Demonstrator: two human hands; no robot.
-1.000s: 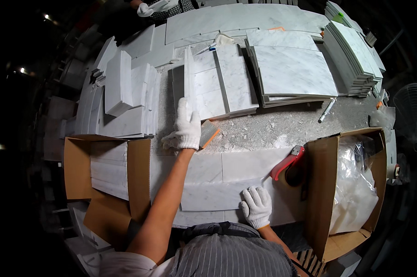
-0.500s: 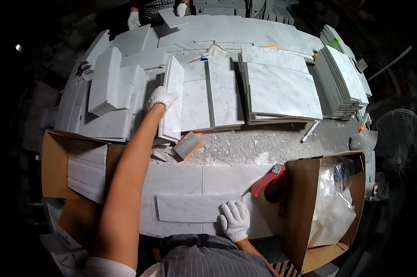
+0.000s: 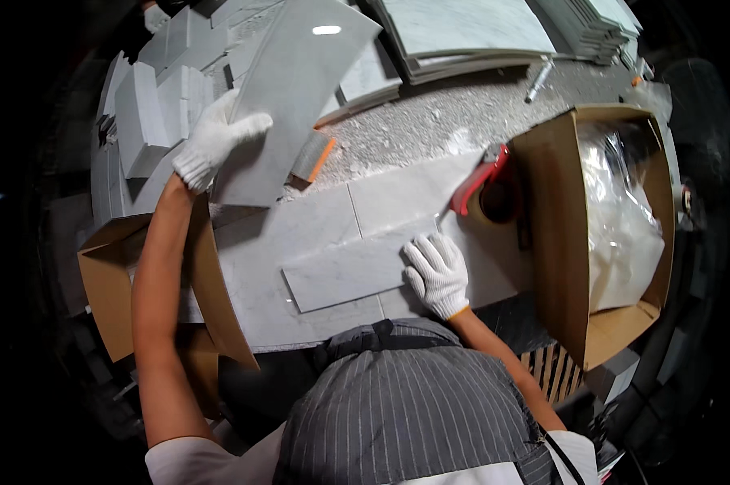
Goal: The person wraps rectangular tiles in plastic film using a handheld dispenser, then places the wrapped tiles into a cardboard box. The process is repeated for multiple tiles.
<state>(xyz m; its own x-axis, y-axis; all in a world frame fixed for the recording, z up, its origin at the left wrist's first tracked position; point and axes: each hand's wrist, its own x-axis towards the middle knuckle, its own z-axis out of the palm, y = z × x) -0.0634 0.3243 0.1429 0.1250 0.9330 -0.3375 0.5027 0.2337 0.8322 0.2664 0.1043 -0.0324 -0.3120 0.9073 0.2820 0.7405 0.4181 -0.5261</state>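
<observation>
My left hand (image 3: pixel 214 144), in a white glove, grips the left edge of a large grey-white marble tile (image 3: pixel 300 89) and holds it tilted above the bench. My right hand (image 3: pixel 436 272), also gloved, rests flat on the right end of a narrow marble tile (image 3: pixel 345 275) that lies on other tiles near the bench's front edge. A small sanding block with an orange edge (image 3: pixel 313 157) lies just under the lifted tile. A red-handled tape dispenser (image 3: pixel 484 182) sits right of my right hand.
Stacks of marble tiles (image 3: pixel 470 32) fill the back of the bench, with smaller blocks (image 3: pixel 143 113) at the left. An open cardboard box with a plastic bag (image 3: pixel 615 226) stands at the right; another open box (image 3: pixel 114 275) at the left. White dust covers the bench (image 3: pixel 445 121).
My left hand reached to the upright tiles at the back, took one and has pulled it toward me, tilted. The right hand stayed on the narrow tile. My head moved closer to the bench.
</observation>
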